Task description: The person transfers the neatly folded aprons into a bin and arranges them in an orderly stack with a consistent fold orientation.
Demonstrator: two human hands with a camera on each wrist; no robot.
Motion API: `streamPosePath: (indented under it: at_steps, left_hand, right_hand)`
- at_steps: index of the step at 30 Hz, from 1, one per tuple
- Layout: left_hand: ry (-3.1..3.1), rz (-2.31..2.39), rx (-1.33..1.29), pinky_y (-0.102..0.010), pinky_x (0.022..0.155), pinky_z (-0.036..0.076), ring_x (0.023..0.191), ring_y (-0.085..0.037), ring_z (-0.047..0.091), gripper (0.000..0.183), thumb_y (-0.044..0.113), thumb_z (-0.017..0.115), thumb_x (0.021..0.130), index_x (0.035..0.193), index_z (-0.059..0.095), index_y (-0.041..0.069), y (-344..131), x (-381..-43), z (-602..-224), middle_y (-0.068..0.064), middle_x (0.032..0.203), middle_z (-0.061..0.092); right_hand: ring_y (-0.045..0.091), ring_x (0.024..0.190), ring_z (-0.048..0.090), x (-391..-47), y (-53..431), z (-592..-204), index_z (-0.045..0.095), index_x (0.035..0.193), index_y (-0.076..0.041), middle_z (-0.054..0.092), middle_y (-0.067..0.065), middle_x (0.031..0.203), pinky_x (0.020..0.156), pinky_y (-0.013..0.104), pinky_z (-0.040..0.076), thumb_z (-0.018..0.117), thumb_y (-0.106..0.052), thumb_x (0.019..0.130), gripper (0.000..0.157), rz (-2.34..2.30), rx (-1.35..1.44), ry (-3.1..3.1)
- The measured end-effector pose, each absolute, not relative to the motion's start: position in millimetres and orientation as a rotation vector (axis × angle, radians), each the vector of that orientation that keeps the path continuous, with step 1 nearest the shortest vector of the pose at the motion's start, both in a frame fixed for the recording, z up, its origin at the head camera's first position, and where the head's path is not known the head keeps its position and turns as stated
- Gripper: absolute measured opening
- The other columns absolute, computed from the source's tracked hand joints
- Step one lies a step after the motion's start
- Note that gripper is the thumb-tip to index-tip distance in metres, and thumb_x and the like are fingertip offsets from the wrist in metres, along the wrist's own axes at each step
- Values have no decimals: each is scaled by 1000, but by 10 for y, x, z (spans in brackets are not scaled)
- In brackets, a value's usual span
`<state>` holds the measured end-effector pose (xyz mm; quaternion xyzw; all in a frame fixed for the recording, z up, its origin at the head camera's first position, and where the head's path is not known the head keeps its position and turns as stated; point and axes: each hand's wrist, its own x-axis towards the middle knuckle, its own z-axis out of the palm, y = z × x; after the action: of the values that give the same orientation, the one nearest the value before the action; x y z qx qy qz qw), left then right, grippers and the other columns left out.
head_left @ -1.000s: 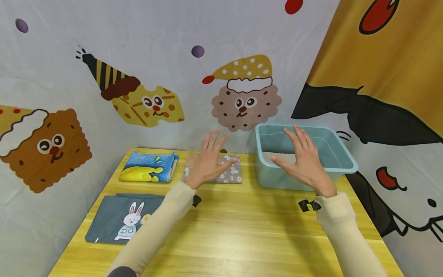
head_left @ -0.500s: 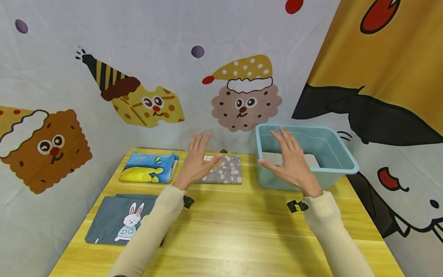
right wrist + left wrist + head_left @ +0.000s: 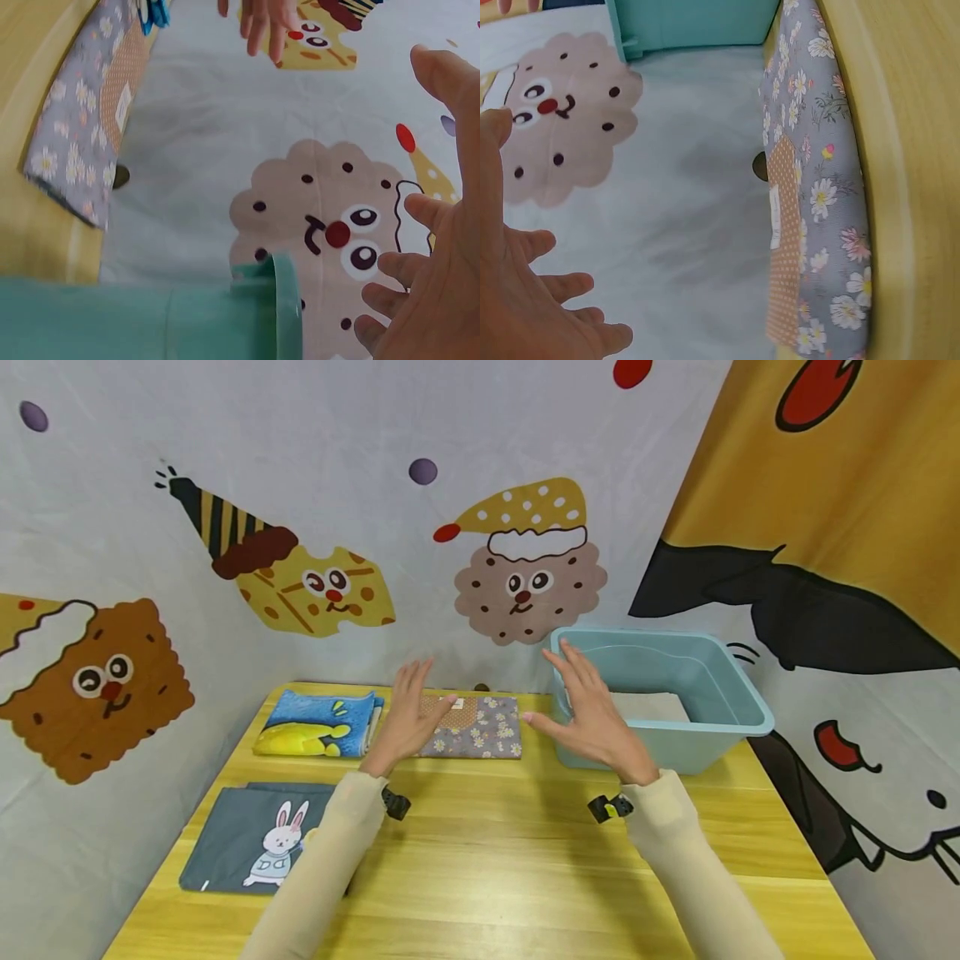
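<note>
Both hands are raised above the table with fingers spread, holding nothing. My left hand [image 3: 407, 720] is nearest the folded floral cloth [image 3: 480, 731], grey with daisies and a brown dotted patch, and covers part of its left side in the head view. Over the left end of the light blue bin [image 3: 667, 747], my right hand [image 3: 588, 718] hides part of its rim. A flat pale piece [image 3: 648, 707] lies inside the bin. To the left are a folded blue and yellow cloth [image 3: 315, 725] and a dark grey folded cloth [image 3: 232, 835] with a rabbit print, partly behind the left forearm.
The wooden table [image 3: 495, 868] ends at a hanging printed cloth [image 3: 345, 435] along the back and sides. At the table's back right, the bin stands close to this backdrop.
Both hands have moved left across the view. The right hand has gone from over the bin's middle to its left end, showing more of its inside. The cloths and bin stay put.
</note>
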<state>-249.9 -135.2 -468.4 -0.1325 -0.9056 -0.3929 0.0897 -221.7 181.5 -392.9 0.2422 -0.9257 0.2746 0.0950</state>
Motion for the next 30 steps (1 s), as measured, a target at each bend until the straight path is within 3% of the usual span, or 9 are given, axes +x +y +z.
streamPosePath:
  at_steps: [8, 17, 30]
  left_hand:
    - [-2674, -1306, -304, -68, 124, 16, 161, -35, 6, 79, 61, 46, 104, 166, 11, 28, -1501, -2554, -4796, -8, 173, 11]
    - [-2689, -1543, -171, -70, 122, 18, 160, -36, 12, 79, 73, 39, 99, 164, 8, 41, -1620, -2584, -4883, -3, 174, 9]
    - [-2676, -1820, 9, -68, 123, 18, 160, -37, 13, 90, 82, 39, 94, 166, 11, 35, -1803, -2668, -4981, -8, 174, 13]
  right_hand:
    - [30, 162, 3, -2247, 1639, -3990, 15, 164, -39, -3, -8, 174, 120, 73, 21, 70, -58, 92, 92, 987, 775, -2751]
    - [33, 161, 5, -2297, 1514, -4107, 12, 163, -44, -5, -13, 173, 120, 74, 18, 65, -62, 93, 90, 1086, 748, -2804]
    - [34, 161, 6, -2373, 1358, -4254, 13, 164, -39, -5, -8, 174, 119, 74, 19, 65, -56, 95, 88, 1173, 779, -2828]
